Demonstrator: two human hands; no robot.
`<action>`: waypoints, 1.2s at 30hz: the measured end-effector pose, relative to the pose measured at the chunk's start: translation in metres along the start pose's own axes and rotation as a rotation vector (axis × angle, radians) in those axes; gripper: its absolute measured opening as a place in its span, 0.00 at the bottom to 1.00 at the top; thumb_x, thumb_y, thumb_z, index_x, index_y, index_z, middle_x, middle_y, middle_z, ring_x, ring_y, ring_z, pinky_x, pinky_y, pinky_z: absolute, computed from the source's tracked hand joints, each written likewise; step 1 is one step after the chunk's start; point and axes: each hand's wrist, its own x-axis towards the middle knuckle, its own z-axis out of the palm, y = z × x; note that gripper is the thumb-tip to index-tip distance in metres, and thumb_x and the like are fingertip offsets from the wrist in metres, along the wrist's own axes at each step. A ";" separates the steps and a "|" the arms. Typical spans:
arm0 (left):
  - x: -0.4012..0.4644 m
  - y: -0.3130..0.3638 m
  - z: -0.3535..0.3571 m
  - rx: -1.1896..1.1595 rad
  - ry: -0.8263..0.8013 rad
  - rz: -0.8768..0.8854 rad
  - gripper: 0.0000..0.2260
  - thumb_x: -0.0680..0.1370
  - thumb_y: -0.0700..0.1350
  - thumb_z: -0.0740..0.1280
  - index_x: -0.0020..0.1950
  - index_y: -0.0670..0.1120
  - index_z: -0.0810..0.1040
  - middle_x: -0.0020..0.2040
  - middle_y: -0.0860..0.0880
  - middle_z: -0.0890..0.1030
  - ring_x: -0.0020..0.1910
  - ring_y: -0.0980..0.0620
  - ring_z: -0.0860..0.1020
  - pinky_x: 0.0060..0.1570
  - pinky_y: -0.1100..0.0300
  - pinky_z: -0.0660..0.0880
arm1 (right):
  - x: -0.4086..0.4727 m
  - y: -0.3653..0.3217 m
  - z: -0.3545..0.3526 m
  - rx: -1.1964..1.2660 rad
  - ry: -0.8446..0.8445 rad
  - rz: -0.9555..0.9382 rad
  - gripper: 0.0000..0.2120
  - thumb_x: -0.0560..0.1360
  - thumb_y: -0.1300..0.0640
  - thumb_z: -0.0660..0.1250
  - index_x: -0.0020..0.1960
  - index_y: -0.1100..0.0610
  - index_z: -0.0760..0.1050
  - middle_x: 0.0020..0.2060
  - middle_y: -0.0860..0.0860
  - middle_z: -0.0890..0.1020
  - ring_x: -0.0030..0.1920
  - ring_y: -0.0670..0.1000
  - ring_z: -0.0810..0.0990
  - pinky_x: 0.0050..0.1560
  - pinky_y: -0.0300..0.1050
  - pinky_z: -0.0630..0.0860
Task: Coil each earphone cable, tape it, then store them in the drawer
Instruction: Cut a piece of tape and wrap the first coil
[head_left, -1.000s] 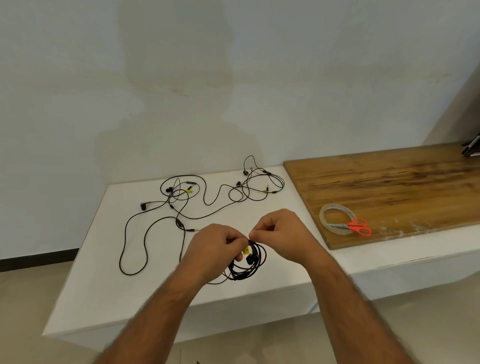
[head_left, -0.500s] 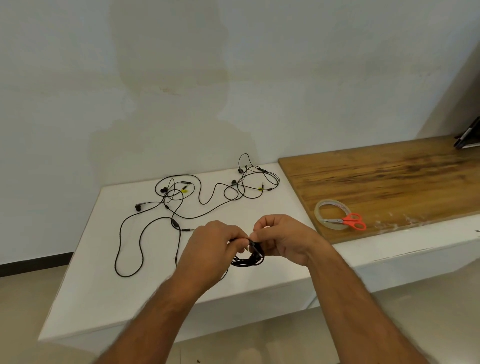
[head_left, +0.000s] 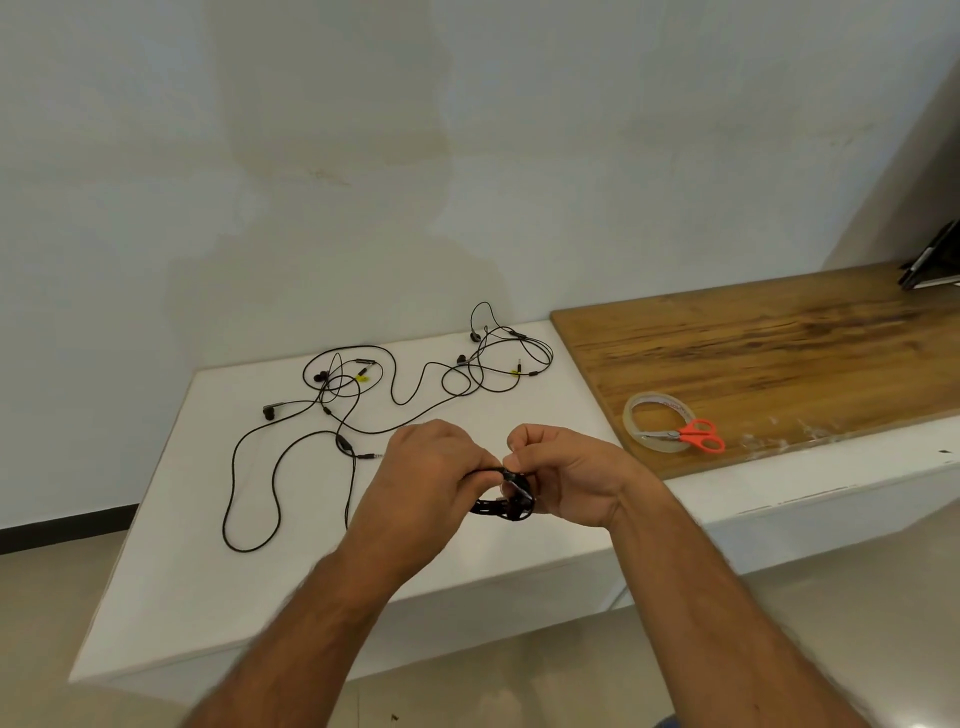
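Note:
A coiled black earphone cable (head_left: 506, 498) hangs between my two hands above the white counter (head_left: 197, 530). My left hand (head_left: 428, 473) grips the coil's left side. My right hand (head_left: 563, 475) pinches its right side with curled fingers; a shiny strip, apparently tape, shows on the coil there. Loose black earphone cables lie spread on the counter behind: one long tangle (head_left: 311, 415) at the left, another (head_left: 498, 358) near the wall. A roll of clear tape (head_left: 655, 422) lies on the wooden board (head_left: 779, 353), with red-handled scissors (head_left: 696, 434) resting across it.
The wall stands close behind the counter. A dark object (head_left: 932, 260) leans at the far right end of the board. The counter's front edge drops to a tiled floor (head_left: 831, 597) below my forearms.
The coil has been turned from hanging flat to edge-on between my hands. My right hand has rotated palm-up around its right side. The small yellow tag seen a second ago is now hidden.

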 end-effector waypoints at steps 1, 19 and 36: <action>-0.001 -0.001 0.000 -0.029 -0.004 -0.004 0.09 0.76 0.53 0.63 0.44 0.55 0.83 0.36 0.62 0.78 0.42 0.57 0.75 0.48 0.55 0.71 | 0.000 0.000 -0.001 0.002 0.006 -0.006 0.11 0.72 0.70 0.68 0.37 0.56 0.72 0.30 0.53 0.77 0.32 0.51 0.80 0.37 0.43 0.78; -0.006 -0.002 -0.004 -0.372 0.024 -0.300 0.07 0.74 0.48 0.72 0.39 0.61 0.81 0.41 0.64 0.81 0.47 0.64 0.76 0.46 0.72 0.69 | -0.004 -0.004 -0.008 -0.033 0.190 -0.365 0.08 0.64 0.60 0.77 0.37 0.55 0.78 0.40 0.57 0.84 0.42 0.55 0.84 0.50 0.52 0.78; -0.004 -0.003 -0.009 -0.387 0.018 -0.437 0.05 0.75 0.50 0.70 0.39 0.57 0.82 0.36 0.62 0.82 0.44 0.67 0.77 0.40 0.76 0.68 | -0.006 -0.006 0.013 -0.826 0.181 -0.434 0.10 0.72 0.63 0.72 0.51 0.52 0.85 0.43 0.47 0.86 0.46 0.47 0.84 0.54 0.49 0.81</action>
